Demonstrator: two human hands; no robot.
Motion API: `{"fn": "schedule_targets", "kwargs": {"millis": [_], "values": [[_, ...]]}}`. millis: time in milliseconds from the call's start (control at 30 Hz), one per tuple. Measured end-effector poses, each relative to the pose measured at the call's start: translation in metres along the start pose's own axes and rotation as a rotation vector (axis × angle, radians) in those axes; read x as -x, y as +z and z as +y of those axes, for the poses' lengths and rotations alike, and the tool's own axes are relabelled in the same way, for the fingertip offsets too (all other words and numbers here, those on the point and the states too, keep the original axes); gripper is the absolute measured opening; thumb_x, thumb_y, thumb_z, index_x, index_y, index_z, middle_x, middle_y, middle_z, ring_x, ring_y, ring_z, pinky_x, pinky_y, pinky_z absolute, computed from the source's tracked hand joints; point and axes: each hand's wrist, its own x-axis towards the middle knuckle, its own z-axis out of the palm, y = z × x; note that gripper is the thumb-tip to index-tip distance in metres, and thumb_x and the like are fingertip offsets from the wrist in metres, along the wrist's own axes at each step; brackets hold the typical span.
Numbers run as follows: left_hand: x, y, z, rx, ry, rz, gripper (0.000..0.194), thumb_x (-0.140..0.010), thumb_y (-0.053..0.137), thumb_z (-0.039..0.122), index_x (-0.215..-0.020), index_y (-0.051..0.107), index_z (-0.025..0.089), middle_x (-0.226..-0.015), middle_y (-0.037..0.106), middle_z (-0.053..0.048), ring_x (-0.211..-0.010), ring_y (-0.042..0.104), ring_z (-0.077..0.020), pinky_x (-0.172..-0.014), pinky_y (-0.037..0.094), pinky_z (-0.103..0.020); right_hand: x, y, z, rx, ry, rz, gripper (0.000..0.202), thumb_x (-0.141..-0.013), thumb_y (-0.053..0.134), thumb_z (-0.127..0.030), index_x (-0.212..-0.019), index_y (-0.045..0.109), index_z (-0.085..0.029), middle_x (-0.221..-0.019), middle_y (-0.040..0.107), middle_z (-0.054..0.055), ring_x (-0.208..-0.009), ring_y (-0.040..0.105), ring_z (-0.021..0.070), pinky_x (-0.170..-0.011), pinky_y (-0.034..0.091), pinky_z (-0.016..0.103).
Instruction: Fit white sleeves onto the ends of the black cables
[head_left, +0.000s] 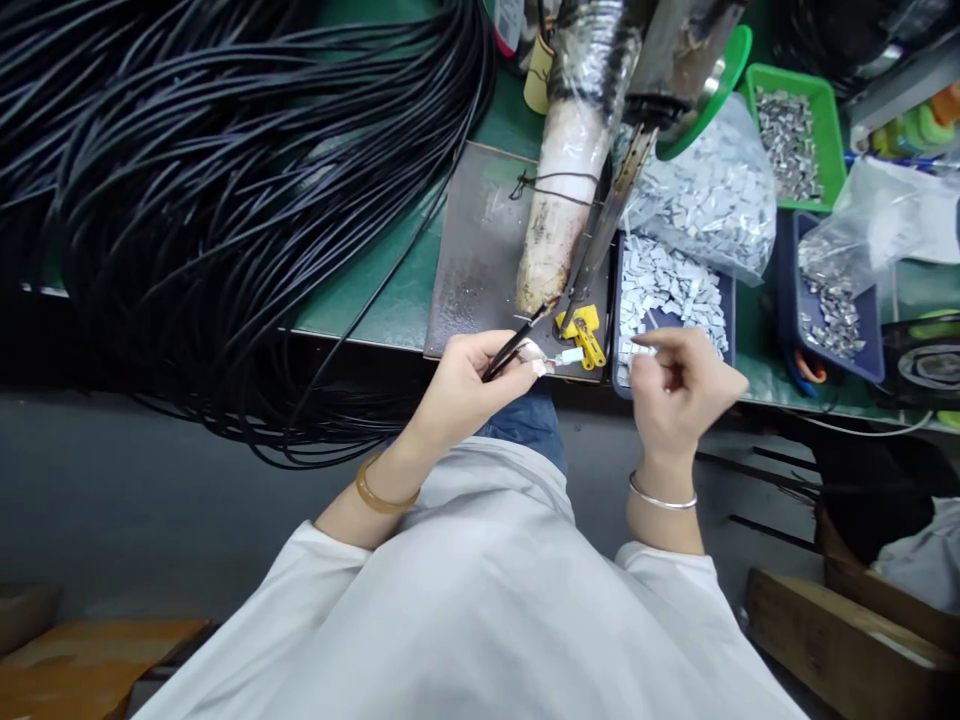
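My left hand (486,375) is closed around a black cable (510,350). Past its fingertips, thin coloured wires run to a small white piece (568,357). My right hand (679,380) is pinched at the front of a dark blue tray (618,352) of small white pieces (667,287). Whatever is between its thumb and forefinger is too small to make out. Beside the left fingertips lies a yellow tool (589,338) on a grey board (480,240). A soldering-type metal nozzle (611,215) slants down above it, next to a white tube wrapped in clear film (562,190).
A big bundle of black cables (262,180) covers the bench's left side and hangs over its edge. At the right are a bag of white pieces (720,190), a green tray (829,140) of metal parts and another blue tray (870,330). Cardboard boxes (840,640) stand below.
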Motion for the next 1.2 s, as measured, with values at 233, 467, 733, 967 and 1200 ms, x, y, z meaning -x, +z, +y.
{"fn": "schedule_targets", "kwargs": {"millis": [233,467,733,967,1200], "values": [[-0.002,0.015,-0.011,-0.096,0.111,0.127,0.018,-0.077,0.064,0.013,-0.06,0.059,0.015,-0.055,0.038,0.005,-0.052,0.029,-0.0056,-0.047,0.024,-0.021,0.014,0.003,-0.029,-0.478,0.118,0.19,0.025,-0.09,0.063,-0.017,-0.114,0.064,-0.025,-0.076,0.07,-0.005,-0.057,0.066,0.0117,-0.049,0.051,0.025],[-0.001,0.022,-0.007,-0.235,0.174,0.216,0.018,-0.077,0.063,0.012,-0.059,0.06,0.015,-0.054,0.034,0.006,-0.051,0.027,-0.0054,-0.046,0.023,-0.021,0.018,0.019,-0.026,-0.226,-0.03,-0.01,0.009,-0.089,0.068,-0.016,-0.095,0.066,-0.022,-0.103,0.079,0.004,-0.092,0.078,0.0198,-0.078,0.067,0.034],[0.001,0.025,-0.011,-0.371,0.318,0.286,0.01,-0.08,0.065,0.011,-0.076,0.073,0.015,-0.055,0.041,0.007,-0.049,0.03,-0.0042,-0.046,0.029,-0.018,0.009,0.028,-0.027,-0.252,-0.08,-0.057,0.013,-0.087,0.07,-0.012,-0.092,0.064,-0.022,-0.109,0.077,0.004,-0.095,0.077,0.0171,-0.08,0.065,0.031],[-0.001,0.023,-0.012,-0.464,0.49,0.322,0.016,-0.077,0.065,0.008,-0.086,0.077,0.014,-0.068,0.071,0.002,-0.049,0.047,-0.0042,-0.05,0.039,-0.017,0.005,0.027,-0.031,-0.188,-0.113,-0.036,0.013,-0.087,0.07,-0.013,-0.091,0.065,-0.024,-0.106,0.077,0.003,-0.099,0.075,0.019,-0.086,0.063,0.036],[0.0,0.021,-0.011,-0.451,0.466,0.293,0.017,-0.077,0.065,0.004,-0.086,0.077,0.011,-0.065,0.068,0.004,-0.049,0.047,-0.0024,-0.05,0.038,-0.014,0.007,0.025,-0.032,-0.192,-0.134,-0.031,0.016,-0.085,0.069,-0.01,-0.09,0.061,-0.023,-0.108,0.077,0.003,-0.096,0.076,0.0174,-0.084,0.064,0.031]]}}
